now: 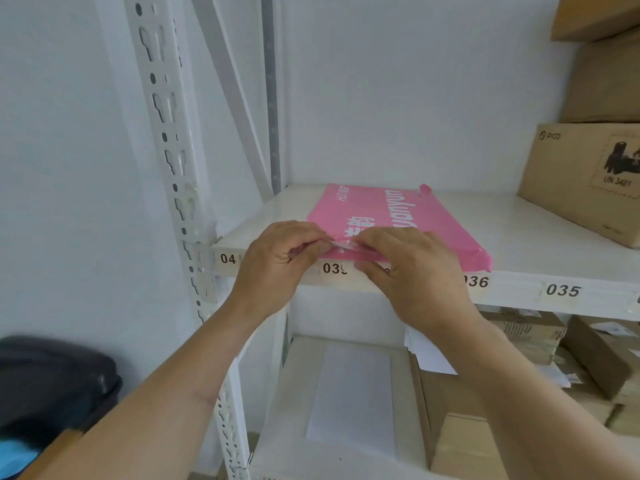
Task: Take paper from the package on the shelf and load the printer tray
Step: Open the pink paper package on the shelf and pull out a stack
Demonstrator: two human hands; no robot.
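Note:
A pink paper package [388, 213] with white lettering lies flat on the white shelf [540, 247], its near end at the shelf's front edge. My left hand [277, 261] pinches the wrapper flap at the near left corner. My right hand [412, 268] pinches the same flap just to the right, fingers curled over the package's front edge. The two hands nearly touch at the torn wrapper. No printer is in view.
Cardboard boxes [585, 181] stand stacked at the right of the shelf. The white upright post [180, 188] runs down the left. On the lower shelf lie a white sheet [353, 396] and more boxes [460, 420]. A dark object [52, 382] sits lower left.

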